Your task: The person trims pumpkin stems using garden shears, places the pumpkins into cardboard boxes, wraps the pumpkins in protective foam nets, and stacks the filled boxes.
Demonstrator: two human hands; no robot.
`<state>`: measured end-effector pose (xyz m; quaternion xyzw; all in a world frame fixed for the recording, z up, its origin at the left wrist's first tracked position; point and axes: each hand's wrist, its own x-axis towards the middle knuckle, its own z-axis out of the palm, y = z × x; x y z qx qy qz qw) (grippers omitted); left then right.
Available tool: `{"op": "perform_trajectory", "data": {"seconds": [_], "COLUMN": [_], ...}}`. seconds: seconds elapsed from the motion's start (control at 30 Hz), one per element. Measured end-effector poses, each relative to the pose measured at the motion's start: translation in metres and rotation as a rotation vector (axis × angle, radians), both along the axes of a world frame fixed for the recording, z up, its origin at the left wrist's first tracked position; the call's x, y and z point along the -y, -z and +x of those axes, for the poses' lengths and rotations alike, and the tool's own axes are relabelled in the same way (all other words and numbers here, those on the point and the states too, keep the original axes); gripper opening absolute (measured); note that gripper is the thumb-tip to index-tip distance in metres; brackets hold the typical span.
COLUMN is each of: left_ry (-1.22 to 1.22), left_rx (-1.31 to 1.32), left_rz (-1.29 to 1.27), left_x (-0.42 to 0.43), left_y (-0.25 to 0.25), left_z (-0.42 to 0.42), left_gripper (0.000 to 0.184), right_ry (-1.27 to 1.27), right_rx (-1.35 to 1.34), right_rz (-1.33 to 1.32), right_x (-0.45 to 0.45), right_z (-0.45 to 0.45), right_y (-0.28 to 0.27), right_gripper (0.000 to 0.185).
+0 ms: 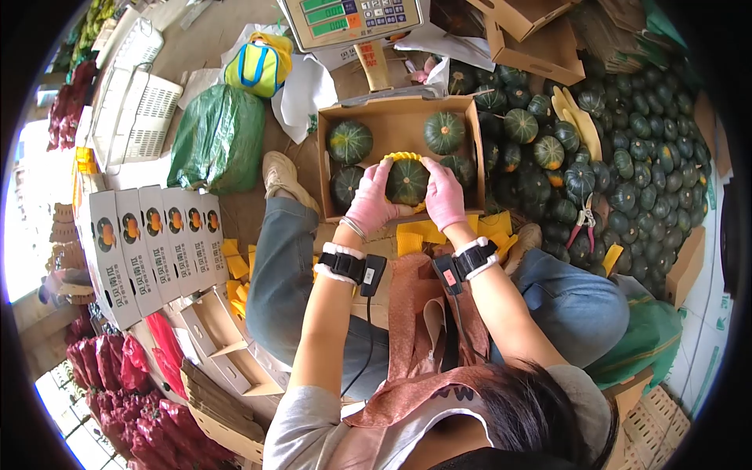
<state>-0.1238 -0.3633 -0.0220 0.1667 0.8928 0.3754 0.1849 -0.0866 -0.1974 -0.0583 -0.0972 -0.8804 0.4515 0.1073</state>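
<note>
Both my hands wear pink gloves. My left hand and my right hand hold a dark green pumpkin between them, with a yellow foam net around its edge. This pumpkin is at the near side of an open cardboard box. Inside the box, one pumpkin lies at the far left and another at the far right. A third is beside my left hand, and one more is partly behind my right hand.
A scale stands beyond the box. Many loose pumpkins cover the right side, with red-handled pruning shears and a yellow glove on them. White printed cartons stand at left, near a green bag. Yellow nets lie nearby.
</note>
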Motion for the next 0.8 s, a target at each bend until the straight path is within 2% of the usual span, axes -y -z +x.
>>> {"op": "perform_trajectory", "data": {"seconds": [0.07, 0.13, 0.2, 0.23, 0.27, 0.3, 0.33, 0.37, 0.4, 0.47, 0.5, 0.53, 0.57, 0.63, 0.67, 0.7, 0.73, 0.8], "left_ry": [0.087, 0.223, 0.250, 0.258, 0.263, 0.270, 0.275, 0.275, 0.276, 0.258, 0.251, 0.199, 0.234, 0.274, 0.283, 0.187, 0.087, 0.085], "left_rx": [-0.055, -0.097, -0.136, -0.073, -0.023, 0.003, 0.088, 0.068, 0.052, -0.079, -0.143, -0.213, -0.213, -0.220, -0.216, -0.193, -0.158, -0.100], "left_rz": [0.055, -0.006, 0.019, -0.038, -0.092, -0.179, -0.139, -0.118, -0.100, -0.448, -0.622, -0.646, -0.673, -0.734, -0.773, -0.735, -0.826, -0.918], "left_x": [0.002, 0.008, 0.011, 0.010, 0.008, 0.006, 0.004, 0.005, 0.006, -0.008, -0.015, -0.019, -0.018, -0.018, -0.015, -0.007, 0.001, 0.013], "left_y": [-0.003, -0.013, -0.022, -0.031, -0.038, -0.040, -0.043, -0.029, -0.012, 0.004, 0.014, 0.026, 0.033, 0.023, 0.013, 0.007, 0.012, 0.021], "left_z": [-0.006, -0.032, -0.065, -0.081, -0.099, -0.116, -0.127, -0.138, -0.144, -0.135, -0.126, -0.114, -0.111, -0.113, -0.114, -0.115, -0.116, -0.113], "left_gripper": [0.115, 0.117, 0.116, 0.113, 0.110, 0.109, 0.107, 0.106, 0.106, 0.106, 0.106, 0.108, 0.107, 0.104, 0.103, 0.102, 0.103, 0.102], "right_ry": [0.042, 0.148, 0.169, 0.219, 0.224, 0.291, 0.357, 0.352, 0.339, 0.279, 0.245, 0.180, 0.136, 0.014, -0.065, -0.038, -0.012, 0.175], "right_rx": [-0.063, 0.071, 0.172, 0.289, 0.295, 0.418, 0.540, 0.526, 0.455, 0.362, 0.387, 0.425, 0.508, 0.596, 0.638, 0.439, 0.239, -0.019], "right_rz": [-0.028, -0.198, -0.299, -0.558, -0.626, -0.768, -0.912, -0.864, -0.690, -0.618, -0.605, -0.381, -0.283, -0.100, -0.005, -0.084, -0.159, -0.613], "right_x": [-0.001, -0.005, -0.012, -0.014, -0.014, -0.010, -0.008, -0.009, -0.008, -0.001, 0.004, 0.007, 0.007, -0.002, -0.013, -0.025, -0.038, -0.065], "right_z": [-0.003, -0.013, -0.034, -0.049, -0.065, -0.077, -0.089, -0.096, -0.101, -0.097, -0.094, -0.090, -0.087, -0.087, -0.083, -0.072, -0.060, -0.026], "right_y": [0.007, -0.014, -0.007, 0.007, 0.023, 0.003, -0.018, -0.005, 0.024, 0.036, 0.033, 0.029, 0.025, 0.001, -0.008, -0.004, -0.006, -0.027], "right_gripper": [0.030, 0.026, 0.030, 0.033, 0.033, 0.035, 0.036, 0.037, 0.035, 0.035, 0.037, 0.039, 0.040, 0.043, 0.038, 0.033, 0.028, 0.018]}}
